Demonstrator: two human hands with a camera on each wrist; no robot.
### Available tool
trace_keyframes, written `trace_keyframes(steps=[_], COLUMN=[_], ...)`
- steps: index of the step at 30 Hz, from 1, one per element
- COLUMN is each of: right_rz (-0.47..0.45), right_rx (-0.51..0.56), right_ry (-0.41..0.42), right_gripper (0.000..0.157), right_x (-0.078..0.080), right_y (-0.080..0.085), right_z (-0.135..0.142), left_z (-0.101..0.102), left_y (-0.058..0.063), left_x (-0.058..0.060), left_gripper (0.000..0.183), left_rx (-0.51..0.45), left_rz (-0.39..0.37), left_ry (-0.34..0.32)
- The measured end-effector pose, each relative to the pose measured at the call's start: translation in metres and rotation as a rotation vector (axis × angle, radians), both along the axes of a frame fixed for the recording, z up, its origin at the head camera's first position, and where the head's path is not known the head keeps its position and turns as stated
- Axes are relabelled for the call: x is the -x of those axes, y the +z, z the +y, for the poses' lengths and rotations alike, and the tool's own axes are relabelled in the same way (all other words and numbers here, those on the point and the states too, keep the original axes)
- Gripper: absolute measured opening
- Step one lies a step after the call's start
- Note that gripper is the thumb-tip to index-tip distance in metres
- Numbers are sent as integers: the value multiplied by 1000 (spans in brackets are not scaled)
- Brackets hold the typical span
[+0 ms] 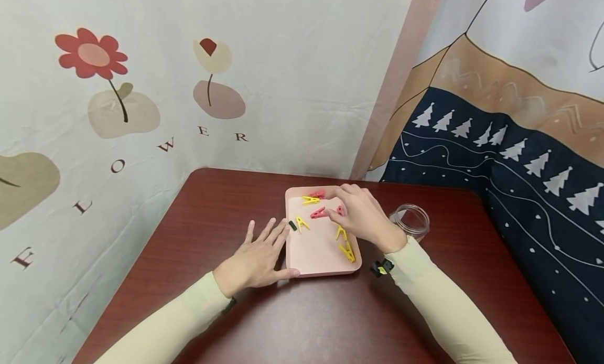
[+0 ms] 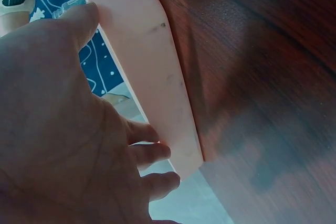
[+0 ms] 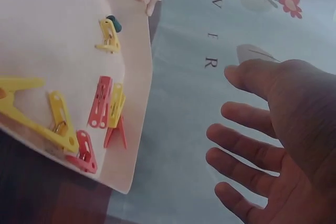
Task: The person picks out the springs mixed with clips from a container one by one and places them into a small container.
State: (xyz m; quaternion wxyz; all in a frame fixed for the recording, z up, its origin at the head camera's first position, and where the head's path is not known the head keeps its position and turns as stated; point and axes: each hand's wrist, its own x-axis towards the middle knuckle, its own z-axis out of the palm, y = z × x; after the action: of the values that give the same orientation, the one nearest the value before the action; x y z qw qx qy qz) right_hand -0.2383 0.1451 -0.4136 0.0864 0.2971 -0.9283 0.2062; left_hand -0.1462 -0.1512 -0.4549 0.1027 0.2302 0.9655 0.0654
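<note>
A shallow pink tray [image 1: 309,256] lies on the table with red and yellow clothespins in it. Against its left side rests my left hand [image 1: 257,259], fingers extended, thumb at the near left corner; the left wrist view shows those fingertips [image 2: 160,182] along the rim. My right hand [image 1: 360,214] hovers over the far right part, fingers spread and holding nothing. Below it are a red clothespin [image 1: 318,213] and a yellow clothespin [image 1: 341,233]. In the right wrist view, another yellow clothespin [image 3: 109,36] lies by a small dark green piece [image 3: 114,23].
To the right of the tray stands a clear round jar [image 1: 415,220], partly behind my right wrist. The brown table [image 1: 226,206] ends at a printed cloth backdrop [image 1: 302,91] behind it, with a dark blue patterned cloth [image 1: 453,149] at the right.
</note>
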Motion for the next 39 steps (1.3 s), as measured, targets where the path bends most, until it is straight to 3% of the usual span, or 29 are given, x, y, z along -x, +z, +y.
trace_keyframes(steps=[11,18,25,31,39], right_rz=[-10,-67,-66,-113,-170], right_rx=[-80,-135,-190,-179,-244], right_ry=[91,129,175,248,219], right_gripper=[47,44,43,40,41], right_x=[15,23,30,37,42], right_y=[-2,-3,-9,-18,-25], right_z=[-23,-37,-51,-62,-73], left_z=[0,-1,-2,-1,0], left_y=[-1,0,0,0,0], left_x=[1,1,0,-1,-1], left_gripper=[119,117,117,118,118], left_rx=[5,3,-1,-6,-10], left_rz=[-4,4,0,-15,-15], left_ry=[0,-2,-3,7,7])
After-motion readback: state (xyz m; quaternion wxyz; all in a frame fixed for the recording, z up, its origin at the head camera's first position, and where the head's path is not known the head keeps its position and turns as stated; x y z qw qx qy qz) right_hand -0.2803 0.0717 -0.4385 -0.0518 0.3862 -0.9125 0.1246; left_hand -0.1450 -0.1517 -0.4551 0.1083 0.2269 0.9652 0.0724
